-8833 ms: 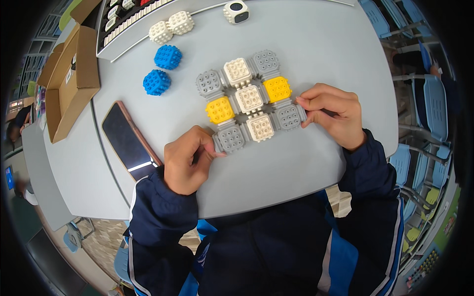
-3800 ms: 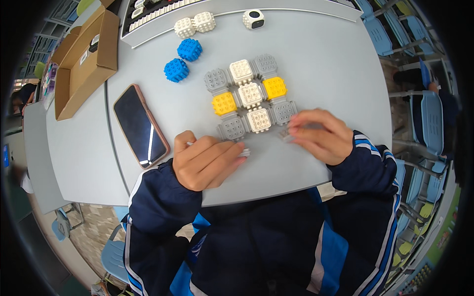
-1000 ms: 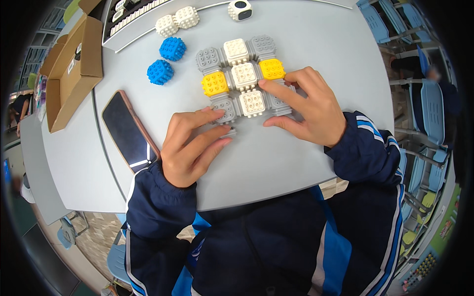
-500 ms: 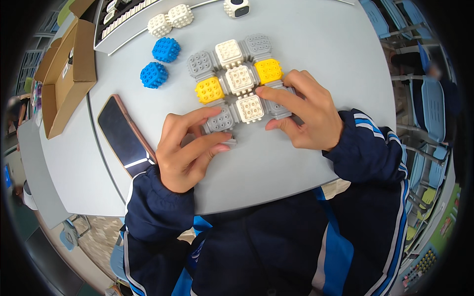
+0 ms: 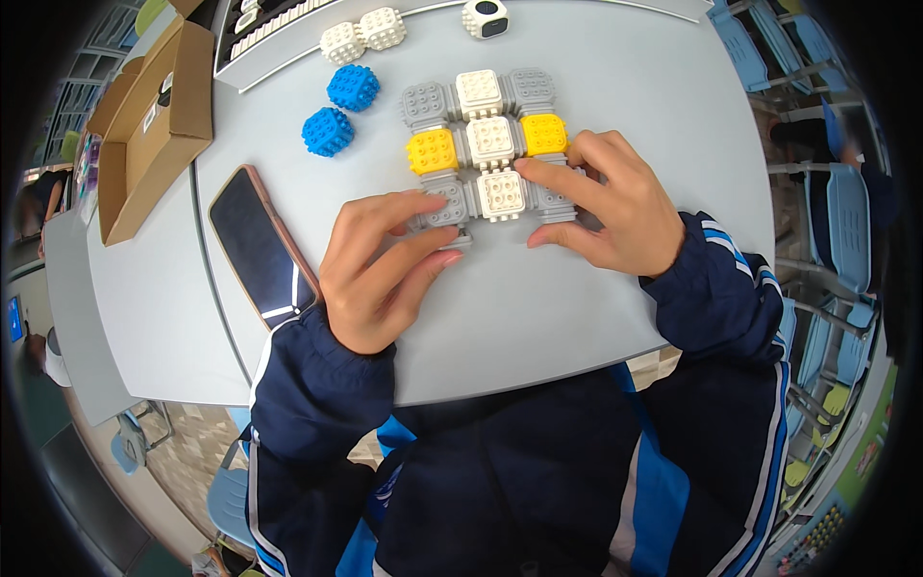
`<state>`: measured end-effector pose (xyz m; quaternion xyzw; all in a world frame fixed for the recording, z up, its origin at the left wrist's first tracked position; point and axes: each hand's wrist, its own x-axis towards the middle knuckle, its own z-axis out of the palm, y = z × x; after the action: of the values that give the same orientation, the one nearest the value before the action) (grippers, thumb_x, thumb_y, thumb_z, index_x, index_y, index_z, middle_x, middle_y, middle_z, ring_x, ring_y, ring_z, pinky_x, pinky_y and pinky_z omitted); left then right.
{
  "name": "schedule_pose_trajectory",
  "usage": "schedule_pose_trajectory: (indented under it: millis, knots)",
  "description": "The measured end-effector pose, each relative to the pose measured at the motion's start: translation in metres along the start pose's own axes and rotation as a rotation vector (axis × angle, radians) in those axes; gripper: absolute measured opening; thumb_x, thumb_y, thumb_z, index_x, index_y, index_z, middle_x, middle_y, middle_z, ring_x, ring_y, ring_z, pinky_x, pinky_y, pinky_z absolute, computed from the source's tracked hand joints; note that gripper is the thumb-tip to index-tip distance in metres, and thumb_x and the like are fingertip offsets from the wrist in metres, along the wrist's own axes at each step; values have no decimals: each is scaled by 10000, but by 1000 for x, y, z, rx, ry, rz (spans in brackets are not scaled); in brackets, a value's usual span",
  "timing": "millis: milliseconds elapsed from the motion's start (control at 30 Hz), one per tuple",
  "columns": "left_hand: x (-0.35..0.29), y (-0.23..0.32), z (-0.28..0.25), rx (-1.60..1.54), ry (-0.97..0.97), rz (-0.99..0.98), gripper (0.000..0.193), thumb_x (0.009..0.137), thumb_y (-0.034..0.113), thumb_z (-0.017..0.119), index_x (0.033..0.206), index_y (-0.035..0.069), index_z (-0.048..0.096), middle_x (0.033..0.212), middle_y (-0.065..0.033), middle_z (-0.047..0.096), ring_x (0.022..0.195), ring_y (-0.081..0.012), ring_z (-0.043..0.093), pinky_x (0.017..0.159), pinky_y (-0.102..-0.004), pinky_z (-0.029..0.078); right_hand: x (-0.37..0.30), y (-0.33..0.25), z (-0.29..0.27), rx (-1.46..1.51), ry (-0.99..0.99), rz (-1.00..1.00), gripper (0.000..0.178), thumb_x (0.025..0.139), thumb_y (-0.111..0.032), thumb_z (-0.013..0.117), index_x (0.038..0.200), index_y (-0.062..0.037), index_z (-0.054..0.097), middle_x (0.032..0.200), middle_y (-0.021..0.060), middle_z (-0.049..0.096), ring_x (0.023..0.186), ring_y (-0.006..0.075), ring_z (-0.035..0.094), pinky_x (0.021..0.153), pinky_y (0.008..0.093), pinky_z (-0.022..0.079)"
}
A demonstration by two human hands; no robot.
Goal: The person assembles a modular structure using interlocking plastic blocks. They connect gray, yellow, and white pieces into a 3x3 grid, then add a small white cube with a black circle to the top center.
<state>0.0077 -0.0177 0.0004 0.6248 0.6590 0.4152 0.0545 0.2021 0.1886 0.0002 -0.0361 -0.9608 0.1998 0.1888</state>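
On the table lies a flat panel of joined studded cubes: white cubes down the middle, yellow cubes at both sides and grey cubes at the corners. My left hand is closed at the near left corner. Its thumb and a finger pinch a small grey connector piece against or just below the near left grey cube, while the index finger rests on that cube. My right hand grips the near right grey cube, index finger on top and thumb at the near side; the other fingers are partly hidden.
Two blue studded cubes lie left of the panel. Behind them is a pair of white cubes, with a white module with a black face farther right. A phone lies by my left forearm. An open cardboard box stands at the far left.
The whole view has shifted, so the table's contents appear farther right. My left hand has brought the small grey connector closer to the near left grey cube. My right hand keeps its grip.
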Motion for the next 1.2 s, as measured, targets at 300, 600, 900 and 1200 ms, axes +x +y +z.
schedule_pose_trajectory:
  millis: [300,600,900,1200]
  knots:
    - [2,-1,2,87,22,69,277,680,-28,853,916,15,715,1131,-136,718,1042,-303,661,868,-380,536,-1,3,2,9,22,-23,673,693,-377,892,1285,-122,699,896,66,494,823,235,464,722,335,444]
    - [3,0,5,152,23,97,282,696,-38,840,921,38,687,1119,-131,717,1036,-306,661,829,-368,540,-1,3,4,6,40,-30,654,711,-385,886,1284,-128,701,890,61,493,821,233,457,716,331,441]
    - [3,-3,5,319,-37,196,379,647,-139,720,936,105,696,1151,-108,709,1038,-297,653,600,-281,518,-2,3,5,11,52,-24,627,726,-372,885,1273,-125,704,892,59,497,818,229,453,714,327,441]
    - [4,-8,5,294,-3,263,324,646,-55,773,921,105,716,1170,-123,693,1066,-303,655,528,-267,520,-2,3,5,10,44,-17,617,732,-358,887,1276,-134,703,892,57,497,820,227,455,716,326,442]
